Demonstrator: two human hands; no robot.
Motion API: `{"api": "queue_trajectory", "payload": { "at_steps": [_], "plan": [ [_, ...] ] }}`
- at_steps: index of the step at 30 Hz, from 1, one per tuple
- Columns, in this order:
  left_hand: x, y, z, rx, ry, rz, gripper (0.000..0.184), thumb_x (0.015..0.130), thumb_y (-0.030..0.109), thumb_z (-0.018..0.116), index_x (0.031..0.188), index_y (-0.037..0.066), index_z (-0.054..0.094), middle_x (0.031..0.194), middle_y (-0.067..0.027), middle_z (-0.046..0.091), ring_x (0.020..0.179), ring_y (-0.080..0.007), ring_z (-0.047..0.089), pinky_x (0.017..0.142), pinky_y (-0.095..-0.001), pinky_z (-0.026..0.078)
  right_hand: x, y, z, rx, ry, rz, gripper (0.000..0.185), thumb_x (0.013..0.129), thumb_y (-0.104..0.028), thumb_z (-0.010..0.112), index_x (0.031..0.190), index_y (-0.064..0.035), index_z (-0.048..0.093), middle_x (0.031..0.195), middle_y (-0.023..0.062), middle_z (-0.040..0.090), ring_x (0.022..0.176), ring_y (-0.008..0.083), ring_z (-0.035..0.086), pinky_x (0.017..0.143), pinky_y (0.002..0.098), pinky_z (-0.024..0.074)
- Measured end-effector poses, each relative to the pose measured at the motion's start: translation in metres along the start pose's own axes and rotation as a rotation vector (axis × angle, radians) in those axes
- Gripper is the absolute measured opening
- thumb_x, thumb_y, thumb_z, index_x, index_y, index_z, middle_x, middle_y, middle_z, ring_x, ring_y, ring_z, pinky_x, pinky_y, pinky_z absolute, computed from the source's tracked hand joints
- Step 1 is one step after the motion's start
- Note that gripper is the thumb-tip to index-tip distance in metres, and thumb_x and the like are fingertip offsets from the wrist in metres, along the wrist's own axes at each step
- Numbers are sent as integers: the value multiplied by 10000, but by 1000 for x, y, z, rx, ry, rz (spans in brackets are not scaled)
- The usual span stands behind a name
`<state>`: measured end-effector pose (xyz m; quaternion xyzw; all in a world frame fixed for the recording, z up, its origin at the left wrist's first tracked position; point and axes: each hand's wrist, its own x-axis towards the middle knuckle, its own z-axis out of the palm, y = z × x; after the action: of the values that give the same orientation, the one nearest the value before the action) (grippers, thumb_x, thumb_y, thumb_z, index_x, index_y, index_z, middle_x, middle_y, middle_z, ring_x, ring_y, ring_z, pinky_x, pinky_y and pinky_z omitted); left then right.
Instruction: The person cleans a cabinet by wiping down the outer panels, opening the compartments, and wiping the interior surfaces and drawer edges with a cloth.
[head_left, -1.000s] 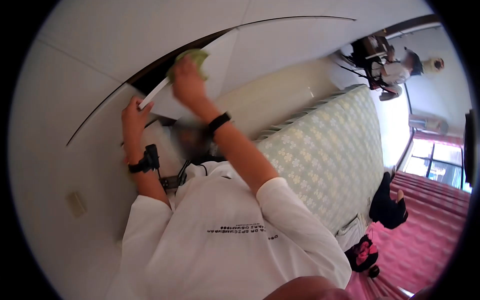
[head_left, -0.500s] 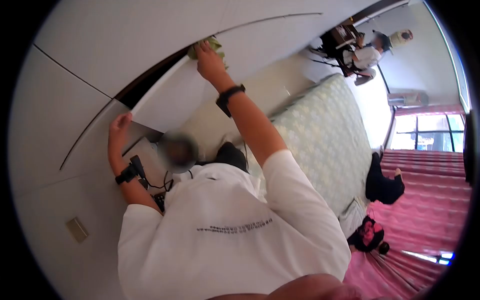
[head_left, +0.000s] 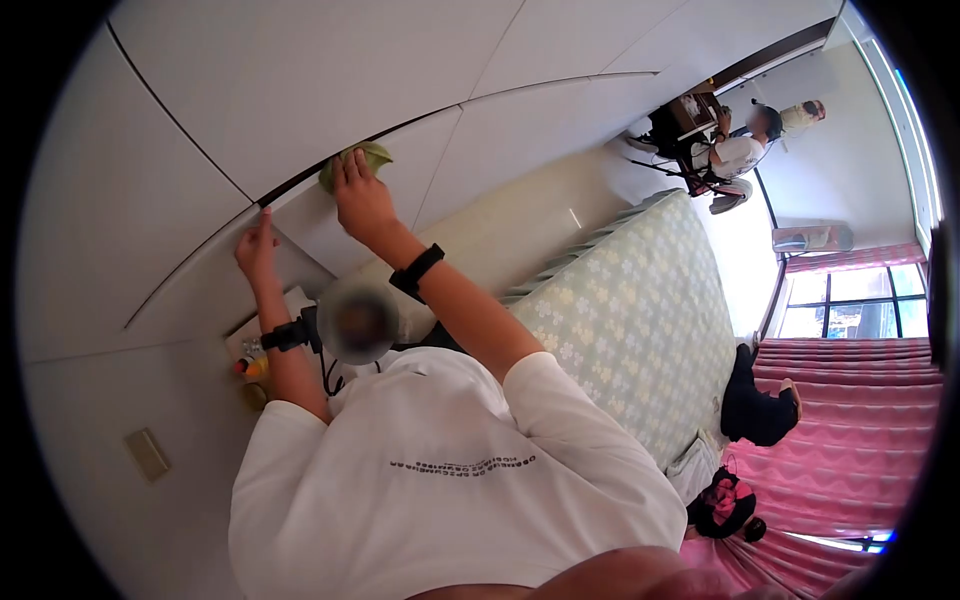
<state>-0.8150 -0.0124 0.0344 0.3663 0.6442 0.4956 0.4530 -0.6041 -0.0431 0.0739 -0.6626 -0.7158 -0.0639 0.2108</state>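
In the head view, my right hand (head_left: 362, 200) presses a folded green cloth (head_left: 372, 155) against the edge of a white cabinet door (head_left: 425, 150). Its fingers lie bent over the cloth. Farther left, my left hand (head_left: 257, 248) is at the near corner of the same door, one finger reaching up to the edge and the others curled. A thin dark gap shows between this door and the neighbouring white panel (head_left: 330, 80). Both my wrists wear black bands.
A bed with a pale floral cover (head_left: 630, 310) stands to the right. Small bottles (head_left: 252, 368) sit below my left forearm. A seated person (head_left: 735, 155) is at the far end. Pink curtains (head_left: 850, 430) hang by a window, with dark clothing (head_left: 760, 405) near them.
The door has swung inward, and its wide dark opening has narrowed to a slit. My right hand and the cloth have moved left and down along the edge.
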Motion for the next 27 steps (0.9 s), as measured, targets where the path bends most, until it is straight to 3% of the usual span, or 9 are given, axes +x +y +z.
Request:
{"api": "queue_trajectory", "payload": {
  "at_steps": [5, 7, 9, 16, 19, 21, 22, 25, 27],
  "plan": [
    [-9, 13, 2, 45, -1, 77, 487, 834, 448, 766, 629, 38, 600, 607, -4, 556, 615, -94, 537, 624, -247, 448, -8, 45, -28, 267, -90, 1, 558, 803, -25, 549, 1355, -94, 520, 1394, 143, 506, 1270, 331, 513, 975, 435, 508],
    [-11, 14, 1, 22, -8, 88, 486, 848, 453, 753, 632, 40, 612, 614, 11, 555, 630, -93, 542, 639, -248, 446, -10, 68, -22, 235, -36, 17, 551, 798, -2, 544, 1342, -84, 526, 1390, 151, 504, 1274, 334, 508, 973, 436, 508],
    [-1, 9, -3, 134, -69, 129, 406, 880, 396, 737, 814, -2, 693, 724, -12, 632, 712, -101, 582, 721, -248, 482, -2, 81, -23, 221, 36, -29, 550, 780, 58, 538, 1320, -44, 529, 1353, 166, 517, 1295, 353, 483, 975, 437, 504],
    [11, -32, -5, 118, -282, 288, 402, 915, 328, 700, 1128, -7, 634, 1022, -85, 678, 907, -135, 640, 840, -287, 508, 3, 69, -8, 193, 96, -20, 532, 785, 61, 538, 1314, 23, 504, 1316, 178, 522, 1315, 398, 445, 953, 443, 516],
    [4, -27, -1, 182, -277, 355, 365, 932, 297, 677, 1160, 17, 619, 1013, -74, 676, 932, -155, 641, 861, -302, 503, 10, 65, -34, 244, 77, -27, 483, 793, 25, 579, 1275, -3, 551, 1218, 179, 590, 1214, 382, 544, 889, 447, 535],
    [-31, 45, 0, 316, -572, 283, 289, 948, 244, 650, 1142, 33, 620, 1016, -72, 674, 970, -164, 634, 894, -307, 490, 22, 68, -71, 401, -168, 46, 418, 805, -30, 632, 1221, -55, 608, 1066, 159, 660, 1037, 355, 645, 829, 451, 541],
    [-41, 72, -2, 326, -548, 276, 289, 948, 244, 650, 1142, 33, 620, 1016, -72, 674, 970, -164, 634, 894, -307, 490, 26, 79, -79, 410, -1, -5, 355, 817, -100, 663, 1169, -126, 621, 1031, 127, 685, 878, 343, 672, 779, 439, 548],
    [-62, 134, -2, 291, -432, 672, 242, 964, 204, 618, 1144, 42, 624, 1048, -75, 669, 996, -178, 631, 918, -320, 478, 53, 115, -153, 428, 294, 97, 423, 787, -52, 732, 1175, -86, 565, 1003, 128, 685, 780, 311, 686, 681, 386, 561],
    [-67, 172, -10, 300, -204, 1008, 234, 970, 187, 603, 1159, 50, 624, 1152, -96, 644, 1071, -212, 602, 952, -333, 459, 86, 146, -197, 337, 716, 5, 325, 819, -57, 712, 1097, -70, 545, 857, 114, 668, 670, 309, 665, 613, 370, 537]
  ]
}}
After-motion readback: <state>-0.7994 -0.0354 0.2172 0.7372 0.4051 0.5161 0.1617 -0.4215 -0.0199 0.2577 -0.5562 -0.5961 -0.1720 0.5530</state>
